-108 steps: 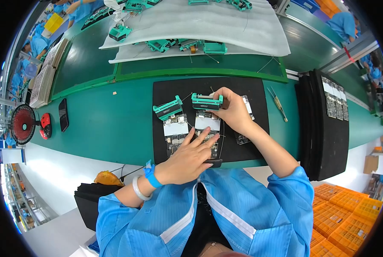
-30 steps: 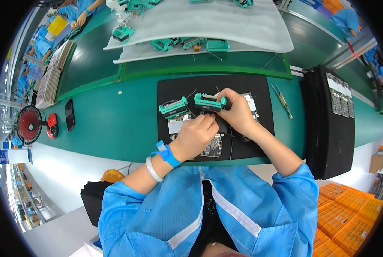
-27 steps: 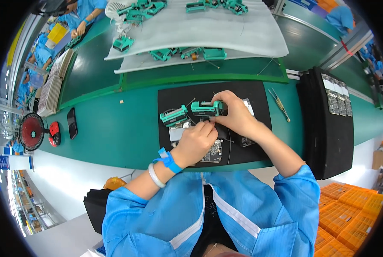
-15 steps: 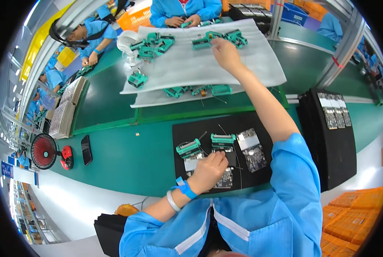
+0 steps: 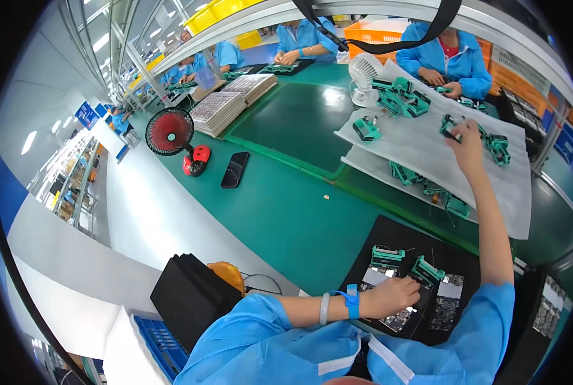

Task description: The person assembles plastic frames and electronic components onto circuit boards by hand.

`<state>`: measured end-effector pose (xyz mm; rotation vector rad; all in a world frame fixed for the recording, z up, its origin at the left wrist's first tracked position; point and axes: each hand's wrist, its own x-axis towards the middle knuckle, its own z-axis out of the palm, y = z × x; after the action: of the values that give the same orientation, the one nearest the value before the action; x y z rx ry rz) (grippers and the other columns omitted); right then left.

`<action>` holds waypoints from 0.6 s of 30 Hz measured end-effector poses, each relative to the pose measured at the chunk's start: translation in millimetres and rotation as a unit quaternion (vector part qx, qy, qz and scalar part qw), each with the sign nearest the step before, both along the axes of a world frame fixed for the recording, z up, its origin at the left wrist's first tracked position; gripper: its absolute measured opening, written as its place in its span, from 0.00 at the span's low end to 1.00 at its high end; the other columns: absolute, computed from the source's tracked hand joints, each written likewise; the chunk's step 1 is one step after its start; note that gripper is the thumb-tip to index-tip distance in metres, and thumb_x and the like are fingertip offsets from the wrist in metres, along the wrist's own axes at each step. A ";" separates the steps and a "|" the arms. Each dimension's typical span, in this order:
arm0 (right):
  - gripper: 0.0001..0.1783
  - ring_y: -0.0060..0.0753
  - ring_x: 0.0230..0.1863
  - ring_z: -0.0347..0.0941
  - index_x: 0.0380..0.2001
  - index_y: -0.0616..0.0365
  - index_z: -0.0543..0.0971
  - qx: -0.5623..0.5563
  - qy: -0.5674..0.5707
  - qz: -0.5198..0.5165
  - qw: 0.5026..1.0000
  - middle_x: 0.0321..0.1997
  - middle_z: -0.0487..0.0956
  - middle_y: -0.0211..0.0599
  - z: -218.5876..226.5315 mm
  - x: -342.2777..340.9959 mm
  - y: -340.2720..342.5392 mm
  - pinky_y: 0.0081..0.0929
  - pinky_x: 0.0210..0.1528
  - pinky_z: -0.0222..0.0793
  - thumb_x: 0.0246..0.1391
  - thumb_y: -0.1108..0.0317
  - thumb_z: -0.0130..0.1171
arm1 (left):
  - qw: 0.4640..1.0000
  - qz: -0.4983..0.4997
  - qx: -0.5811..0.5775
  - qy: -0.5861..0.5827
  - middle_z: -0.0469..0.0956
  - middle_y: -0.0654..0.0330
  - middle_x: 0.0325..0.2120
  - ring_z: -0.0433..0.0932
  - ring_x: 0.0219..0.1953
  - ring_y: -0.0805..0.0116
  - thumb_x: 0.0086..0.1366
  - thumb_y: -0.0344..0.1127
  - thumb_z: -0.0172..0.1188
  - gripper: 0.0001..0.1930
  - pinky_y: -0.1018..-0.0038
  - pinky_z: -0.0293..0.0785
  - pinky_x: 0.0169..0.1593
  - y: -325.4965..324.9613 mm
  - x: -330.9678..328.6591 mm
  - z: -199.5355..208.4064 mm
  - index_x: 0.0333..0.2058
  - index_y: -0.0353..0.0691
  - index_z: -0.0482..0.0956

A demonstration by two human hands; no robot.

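My right hand [image 5: 468, 144] reaches far out over a white foam sheet [image 5: 491, 192]. Its fingers are closed on a green plastic fixture [image 5: 448, 126] at the near side of a small heap. Another green fixture [image 5: 499, 149] lies just right of that hand. Close to my body, my left hand [image 5: 392, 298] rests over a circuit board [image 5: 400, 319], fingers bent together; what they grip is hidden. A green fixture [image 5: 427, 270] sits beside its fingertips, and a second fixture [image 5: 387, 256] stands on the neighbouring board. To the right lies a bare circuit board [image 5: 448, 301] on the black mat [image 5: 379, 237].
A black phone [image 5: 235, 169] and a red fan [image 5: 171, 131] are on the green table at left. More green fixtures [image 5: 402, 96] lie near a white fan [image 5: 364, 72]. Across the bench a co-worker [image 5: 450, 58] handles parts. Black foam sheets [image 5: 193, 301] are stacked at lower left.
The view has swung left and tilted, so the bench appears further right. My right hand stays at the far heap of fixtures, and my left hand stays over the board.
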<state>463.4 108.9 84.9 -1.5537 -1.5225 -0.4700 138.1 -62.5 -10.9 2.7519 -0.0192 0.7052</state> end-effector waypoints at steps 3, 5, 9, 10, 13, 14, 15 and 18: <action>0.15 0.26 0.30 0.66 0.27 0.60 0.73 -0.027 0.176 0.095 0.979 0.34 0.70 0.31 32.9 -52.4 -70.3 0.24 0.33 0.61 0.44 0.72 0.74 | 0.998 -0.007 -0.057 0.009 0.78 0.50 0.42 0.79 0.41 0.56 0.51 0.29 0.61 0.12 0.67 0.79 0.40 8.0 2.1 14.9 0.35 0.34 0.76; 0.15 0.20 0.26 0.63 0.27 0.57 0.73 -0.027 0.292 0.132 0.947 0.28 0.68 0.25 27.1 -72.1 -116.9 0.21 0.31 0.59 0.50 0.68 0.72 | 0.989 0.006 -0.121 -0.086 0.78 0.54 0.44 0.79 0.45 0.58 0.51 0.26 0.64 0.13 0.66 0.79 0.40 15.0 -0.1 25.5 0.38 0.35 0.78; 0.11 0.15 0.27 0.66 0.30 0.55 0.74 -0.116 0.512 0.147 0.838 0.26 0.71 0.20 11.2 -92.2 -214.6 0.17 0.30 0.61 0.60 0.62 0.65 | 0.938 0.021 -0.265 -0.223 0.75 0.51 0.54 0.71 0.59 0.50 0.49 0.23 0.67 0.13 0.52 0.69 0.60 15.1 9.0 91.4 0.35 0.38 0.80; 0.10 0.15 0.29 0.70 0.33 0.57 0.76 -0.124 0.571 0.164 0.795 0.29 0.74 0.21 5.3 -89.8 -240.4 0.16 0.31 0.64 0.61 0.62 0.63 | 0.943 -0.013 -0.242 -0.228 0.74 0.51 0.55 0.70 0.60 0.48 0.48 0.23 0.68 0.13 0.48 0.62 0.64 13.9 18.2 99.8 0.35 0.38 0.80; 0.16 0.18 0.39 0.77 0.48 0.62 0.76 -0.093 0.682 0.249 0.681 0.40 0.80 0.28 -14.3 -104.1 -289.1 0.17 0.39 0.73 0.64 0.62 0.60 | 0.952 -0.097 -0.234 -0.173 0.78 0.56 0.48 0.70 0.58 0.51 0.49 0.23 0.68 0.12 0.43 0.50 0.70 8.4 29.1 99.8 0.34 0.39 0.80; 0.19 0.19 0.41 0.78 0.52 0.63 0.75 -0.089 0.694 0.250 0.670 0.44 0.80 0.30 -16.9 -111.5 -302.9 0.17 0.41 0.75 0.64 0.62 0.59 | 0.951 -0.122 -0.235 -0.158 0.79 0.58 0.45 0.72 0.56 0.52 0.50 0.23 0.68 0.11 0.44 0.51 0.70 5.6 30.7 97.9 0.34 0.39 0.80; 0.21 0.19 0.40 0.74 0.48 0.64 0.75 -0.088 0.708 0.227 0.663 0.43 0.79 0.31 -23.9 -111.2 -315.9 0.19 0.43 0.69 0.60 0.59 0.65 | 0.951 -0.126 -0.234 -0.158 0.79 0.58 0.45 0.72 0.56 0.52 0.50 0.23 0.68 0.11 0.44 0.51 0.70 2.1 30.9 96.5 0.34 0.39 0.80; 0.30 0.25 0.46 0.74 0.50 0.61 0.75 -0.034 0.597 0.138 0.790 0.48 0.78 0.33 -27.0 -109.0 -338.3 0.25 0.50 0.67 0.53 0.52 0.71 | 0.907 -0.180 -0.358 -0.128 0.79 0.60 0.40 0.76 0.51 0.59 0.55 0.23 0.67 0.09 0.53 0.58 0.69 -7.9 32.4 93.0 0.35 0.39 0.81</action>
<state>354.4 -229.3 57.9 -1.1889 -0.6917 0.6758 170.5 -70.4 82.1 1.8732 -0.2636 0.7687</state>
